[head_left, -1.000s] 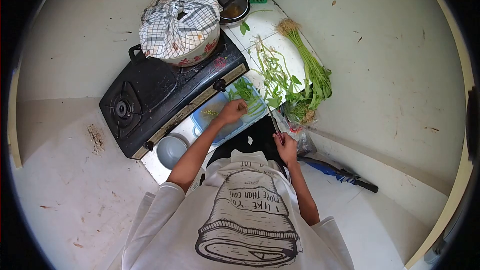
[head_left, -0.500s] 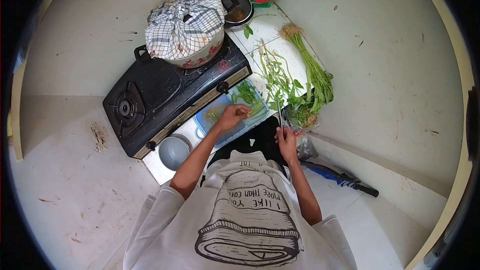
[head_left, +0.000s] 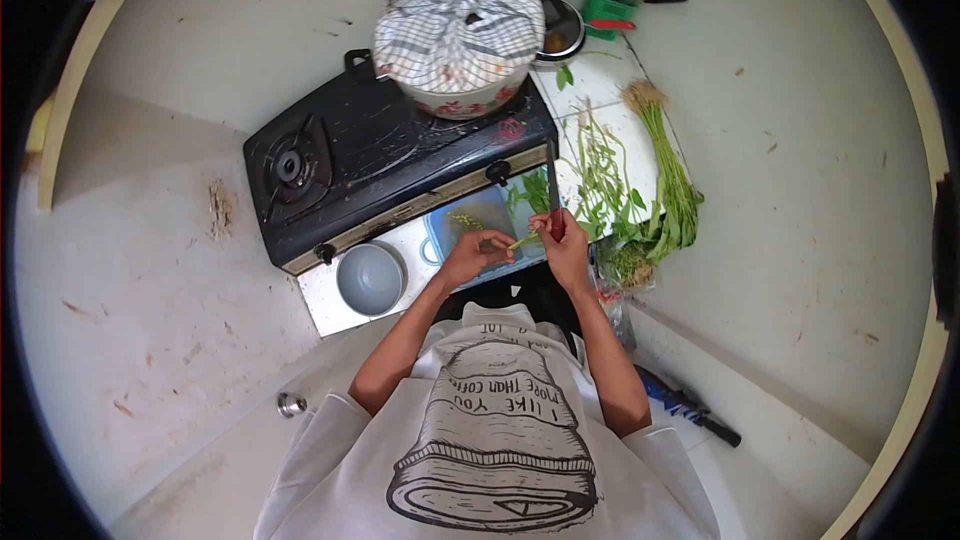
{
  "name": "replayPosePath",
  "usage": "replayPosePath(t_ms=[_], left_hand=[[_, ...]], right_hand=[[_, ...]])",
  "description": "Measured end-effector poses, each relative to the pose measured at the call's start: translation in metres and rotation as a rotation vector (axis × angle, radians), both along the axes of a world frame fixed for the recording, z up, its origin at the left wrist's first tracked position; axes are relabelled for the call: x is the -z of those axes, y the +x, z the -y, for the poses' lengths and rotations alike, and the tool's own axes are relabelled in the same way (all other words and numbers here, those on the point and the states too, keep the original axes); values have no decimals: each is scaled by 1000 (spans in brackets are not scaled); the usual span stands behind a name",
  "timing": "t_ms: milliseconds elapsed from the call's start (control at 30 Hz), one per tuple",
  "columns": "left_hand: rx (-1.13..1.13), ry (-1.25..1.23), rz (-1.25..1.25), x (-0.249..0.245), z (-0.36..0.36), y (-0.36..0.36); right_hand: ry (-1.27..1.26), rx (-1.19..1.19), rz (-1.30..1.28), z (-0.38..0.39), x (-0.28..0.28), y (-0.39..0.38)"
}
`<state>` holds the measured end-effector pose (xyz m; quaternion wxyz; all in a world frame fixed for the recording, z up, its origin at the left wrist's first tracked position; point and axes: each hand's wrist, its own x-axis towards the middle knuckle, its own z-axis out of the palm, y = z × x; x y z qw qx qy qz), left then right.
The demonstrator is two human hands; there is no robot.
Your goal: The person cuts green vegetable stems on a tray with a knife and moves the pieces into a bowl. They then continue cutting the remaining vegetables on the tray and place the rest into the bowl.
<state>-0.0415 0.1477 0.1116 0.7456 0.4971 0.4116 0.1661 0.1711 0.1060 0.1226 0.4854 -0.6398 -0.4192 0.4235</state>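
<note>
My left hand [head_left: 478, 258] is closed, its fingertips pinching a short piece of green stem [head_left: 524, 240]. Right beside it my right hand [head_left: 568, 256] grips a knife [head_left: 554, 180] by its dark red handle, the blade pointing up toward the stove. The stem spans the small gap between both hands, and the right fingertips are at its other end. Beneath the hands lies a blue plastic tray [head_left: 437, 230], with green leaves [head_left: 530, 192] at its right end and small chopped bits [head_left: 465, 220] on its left part.
A black gas stove [head_left: 350, 160] carries a large pot [head_left: 460, 103] wrapped in checkered cloth. A grey bowl [head_left: 370, 280] stands left of the tray. On the right lie loose stems [head_left: 603, 165] and a rooted bundle of greens [head_left: 672, 175]. Behind are a lidded pan [head_left: 562, 30] and a green basket [head_left: 610, 8].
The right hand with the knife has moved up and left to meet the left hand at the stem. The camera view has shifted, so the stove and pot appear farther right.
</note>
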Motion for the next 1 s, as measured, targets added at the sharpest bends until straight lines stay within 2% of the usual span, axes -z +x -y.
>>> replayPosePath(t_ms=[67,167,333,467,567,667,767,900,1000], left_hand=[[-86,-72,75,5,8,-8],[-163,-136,97,4,13,-20],[-304,-252,170,9,17,-41],[-358,-314,176,8,19,-49],[-389,-307,177,13,22,-53],[-425,-69,34,43,29,-62],[-401,500,-382,70,40,-76],[-479,486,-524,69,51,-78],[-502,474,-560,64,53,-75]], right_hand=[[83,37,-96,-3,10,-15],[63,73,-168,-9,15,-33],[-36,-67,-57,-21,11,-54],[69,-93,-222,-30,16,-74],[63,-62,-211,-35,21,-80],[118,-179,179,-35,11,-69],[-151,-408,341,-25,23,-47],[-7,-595,534,4,43,-34],[-60,-755,692,21,63,-27]])
